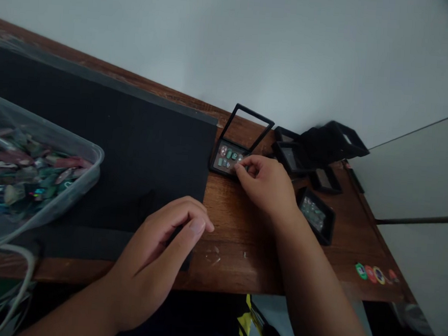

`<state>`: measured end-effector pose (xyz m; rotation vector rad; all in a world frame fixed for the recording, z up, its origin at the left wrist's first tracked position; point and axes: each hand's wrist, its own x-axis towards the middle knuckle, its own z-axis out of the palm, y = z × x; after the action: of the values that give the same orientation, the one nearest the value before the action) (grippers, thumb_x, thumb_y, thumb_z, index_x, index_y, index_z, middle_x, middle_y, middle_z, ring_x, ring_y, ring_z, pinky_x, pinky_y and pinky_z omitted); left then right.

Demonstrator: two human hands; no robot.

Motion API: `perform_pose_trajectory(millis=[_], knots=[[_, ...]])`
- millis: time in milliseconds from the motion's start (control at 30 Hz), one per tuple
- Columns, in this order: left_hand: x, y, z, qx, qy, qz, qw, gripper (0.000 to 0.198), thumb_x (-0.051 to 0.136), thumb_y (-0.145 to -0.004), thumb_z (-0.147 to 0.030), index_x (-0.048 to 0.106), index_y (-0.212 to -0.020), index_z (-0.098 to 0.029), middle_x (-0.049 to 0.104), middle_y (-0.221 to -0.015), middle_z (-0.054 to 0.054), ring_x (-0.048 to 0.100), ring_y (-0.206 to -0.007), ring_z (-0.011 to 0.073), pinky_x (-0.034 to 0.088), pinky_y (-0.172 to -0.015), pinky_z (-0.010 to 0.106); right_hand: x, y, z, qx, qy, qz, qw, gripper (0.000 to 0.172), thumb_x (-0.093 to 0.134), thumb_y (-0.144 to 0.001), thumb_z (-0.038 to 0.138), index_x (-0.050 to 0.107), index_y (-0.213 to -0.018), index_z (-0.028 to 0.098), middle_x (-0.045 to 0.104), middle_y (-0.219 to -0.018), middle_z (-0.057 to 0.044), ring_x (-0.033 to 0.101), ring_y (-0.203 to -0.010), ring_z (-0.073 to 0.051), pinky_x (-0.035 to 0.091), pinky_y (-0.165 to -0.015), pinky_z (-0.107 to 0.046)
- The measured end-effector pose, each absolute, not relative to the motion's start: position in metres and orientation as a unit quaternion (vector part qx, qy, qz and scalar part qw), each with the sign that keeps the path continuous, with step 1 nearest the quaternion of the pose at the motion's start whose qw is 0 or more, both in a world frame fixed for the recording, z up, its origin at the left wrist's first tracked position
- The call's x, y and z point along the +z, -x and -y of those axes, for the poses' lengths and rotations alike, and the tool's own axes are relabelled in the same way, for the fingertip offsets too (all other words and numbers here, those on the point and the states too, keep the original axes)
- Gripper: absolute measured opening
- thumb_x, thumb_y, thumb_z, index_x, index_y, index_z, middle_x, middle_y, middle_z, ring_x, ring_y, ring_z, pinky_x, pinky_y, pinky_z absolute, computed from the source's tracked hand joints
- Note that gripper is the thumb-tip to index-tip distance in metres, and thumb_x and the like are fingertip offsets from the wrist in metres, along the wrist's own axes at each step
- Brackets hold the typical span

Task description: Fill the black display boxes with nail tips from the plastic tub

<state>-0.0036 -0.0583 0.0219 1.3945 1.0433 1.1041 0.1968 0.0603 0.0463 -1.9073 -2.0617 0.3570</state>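
A small black-framed display case [226, 171] stands with its lid raised on the wooden table. Several small pink, green and patterned pieces, shaped like press-on nails [229, 153], lie in rows on its clear film. My right hand [267, 184] reaches to the case's right side, thumb and forefinger pinched together at the last pieces. Whatever sits between those fingertips is hidden. Lower and to the left, my left hand [168, 251] hovers near the black mat's [148, 152] right edge. Its fingers are curled, the thumb against the forefinger; I cannot make out anything between them.
A clear plastic tub [93, 171] full of small pink and green pieces stands at the left. More black cases [296, 157] are piled against the wall, and another filled case [315, 215] lies by my right forearm. Round coloured stickers [372, 273] lie near the front right edge.
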Motion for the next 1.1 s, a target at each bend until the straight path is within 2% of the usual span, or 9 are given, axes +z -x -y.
perform_pose_trajectory(millis=[200,533,767,967,1100], knots=[[0.021,0.005,0.058,0.455,-0.598,-0.423,0.507,0.027,0.043,-0.109,-0.032,0.064,-0.093,-0.027,0.062,-0.097,-0.003,0.057,-0.094,0.0114,0.044,-0.084,0.021,0.046,-0.198,-0.059,0.125,0.683,0.701,0.159,0.021,0.061,-0.09,0.038,0.075,-0.086,0.024,0.068,-0.07,0.0,0.057,-0.063,-0.017,0.03,-0.058,-0.03],[0.024,0.004,0.059,0.454,-0.6,-0.431,0.499,0.029,0.044,-0.108,-0.035,0.064,-0.091,-0.024,0.062,-0.095,0.0,0.057,-0.09,0.014,0.045,-0.077,0.025,0.045,-0.2,-0.059,0.125,0.696,0.692,0.142,0.016,0.059,-0.094,0.035,0.068,-0.088,0.023,0.07,-0.076,-0.001,0.059,-0.067,-0.018,0.031,-0.059,-0.031],[0.023,0.003,0.057,0.455,-0.601,-0.429,0.498,0.03,0.044,-0.109,-0.035,0.065,-0.091,-0.023,0.062,-0.093,-0.001,0.057,-0.089,0.0124,0.045,-0.077,0.024,0.044,-0.205,-0.06,0.139,0.671,0.711,0.154,0.008,0.062,-0.088,0.028,0.068,-0.089,0.023,0.063,-0.067,0.002,0.056,-0.064,-0.016,0.033,-0.059,-0.03],[0.024,0.004,0.056,0.449,-0.601,-0.438,0.496,0.031,0.043,-0.109,-0.036,0.065,-0.091,-0.024,0.062,-0.093,0.0,0.057,-0.088,0.0126,0.045,-0.077,0.024,0.044,-0.213,-0.06,0.2,0.654,0.705,0.188,0.013,0.062,-0.085,0.032,0.069,-0.087,0.022,0.059,-0.062,0.002,0.051,-0.056,-0.015,0.032,-0.053,-0.029],[0.025,0.004,0.057,0.444,-0.605,-0.44,0.494,0.03,0.043,-0.109,-0.035,0.064,-0.091,-0.023,0.062,-0.093,0.0,0.058,-0.088,0.0131,0.045,-0.077,0.025,0.043,-0.216,-0.06,0.23,0.632,0.711,0.207,0.013,0.059,-0.081,0.024,0.069,-0.087,0.021,0.058,-0.062,0.003,0.05,-0.055,-0.014,0.034,-0.053,-0.028]])
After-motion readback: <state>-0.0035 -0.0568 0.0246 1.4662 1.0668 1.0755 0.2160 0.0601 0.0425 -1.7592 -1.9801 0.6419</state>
